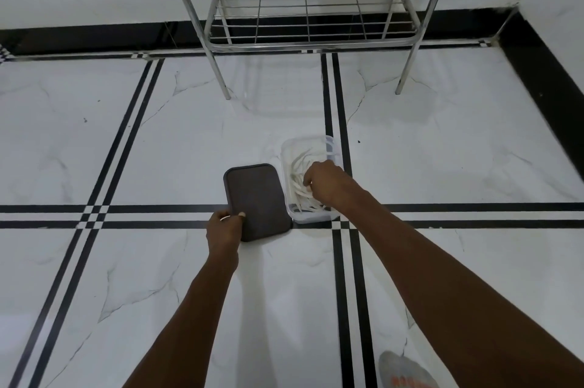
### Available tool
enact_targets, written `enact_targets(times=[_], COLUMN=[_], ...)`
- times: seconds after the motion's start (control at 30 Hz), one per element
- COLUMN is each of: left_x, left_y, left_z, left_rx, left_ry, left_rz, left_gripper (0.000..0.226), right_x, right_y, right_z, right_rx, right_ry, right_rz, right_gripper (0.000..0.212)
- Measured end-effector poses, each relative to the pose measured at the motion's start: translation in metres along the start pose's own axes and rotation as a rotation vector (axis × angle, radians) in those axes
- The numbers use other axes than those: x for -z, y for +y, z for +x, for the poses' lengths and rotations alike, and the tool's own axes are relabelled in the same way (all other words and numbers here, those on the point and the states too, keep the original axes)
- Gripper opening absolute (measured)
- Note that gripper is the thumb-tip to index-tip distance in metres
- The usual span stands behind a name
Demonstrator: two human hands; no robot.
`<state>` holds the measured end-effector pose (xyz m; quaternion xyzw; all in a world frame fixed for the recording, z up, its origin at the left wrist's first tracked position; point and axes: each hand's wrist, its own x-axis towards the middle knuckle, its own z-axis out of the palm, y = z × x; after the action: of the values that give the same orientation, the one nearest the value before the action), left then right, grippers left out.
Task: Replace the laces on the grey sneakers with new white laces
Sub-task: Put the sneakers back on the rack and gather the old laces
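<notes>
On the tiled floor, head view: clear tub holds white laces; right hand reaches in, fingers curled around laces. Left hand pinches dark lid's corner. Grey sneaker lies near bottom edge.

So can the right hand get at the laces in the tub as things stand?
Probably yes. The lid is off, lying on the floor beside the tub with the left hand gripping its edge, so the tub is open. The right hand is already inside it, fingers curled among the white laces.
</notes>
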<state>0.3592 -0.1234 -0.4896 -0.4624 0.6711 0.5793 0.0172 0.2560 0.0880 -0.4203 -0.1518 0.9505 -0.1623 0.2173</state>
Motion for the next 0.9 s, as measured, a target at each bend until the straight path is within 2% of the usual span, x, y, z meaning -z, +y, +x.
enact_targets(times=[0.13, 0.2, 0.37, 0.47, 0.6, 0.67, 0.83, 0.9], left_x=[0.003, 0.003, 0.002, 0.005, 0.013, 0.016, 0.005, -0.008], left_y=[0.002, 0.003, 0.008, 0.008, 0.018, 0.031, 0.072, 0.083], left_z=[-0.001, -0.002, 0.000, -0.001, -0.005, -0.010, -0.042, -0.058], left_rx=[-0.005, -0.006, -0.007, -0.017, -0.066, -0.110, -0.212, -0.252], left_ry=[0.004, 0.007, 0.006, 0.029, 0.048, 0.036, -0.028, -0.106], left_rz=[-0.004, -0.013, -0.039, -0.057, -0.139, -0.206, -0.344, -0.320], left_gripper=[0.030, 0.028, 0.027, 0.026, 0.022, 0.026, 0.026, 0.030], right_x=[0.014, 0.020, 0.020, 0.011, 0.012, 0.014, 0.021, 0.027], right_y=[0.010, 0.016, 0.016, 0.012, 0.006, 0.000, -0.017, -0.017], right_z=[0.005, 0.010, 0.017, 0.013, 0.007, 0.003, -0.014, -0.023], right_rx=[-0.043, -0.039, 0.014, 0.039, 0.065, 0.062, -0.048, -0.059], right_ry=[0.425, 0.514, 0.345, 0.417, 0.504, 0.494, 0.408, 0.393], right_rz=[0.180, 0.274, 0.267, 0.333, 0.540, 0.648, 0.869, 0.870], right_gripper=[0.026, 0.024, 0.022, 0.015, 0.008, 0.013, 0.044, 0.041])
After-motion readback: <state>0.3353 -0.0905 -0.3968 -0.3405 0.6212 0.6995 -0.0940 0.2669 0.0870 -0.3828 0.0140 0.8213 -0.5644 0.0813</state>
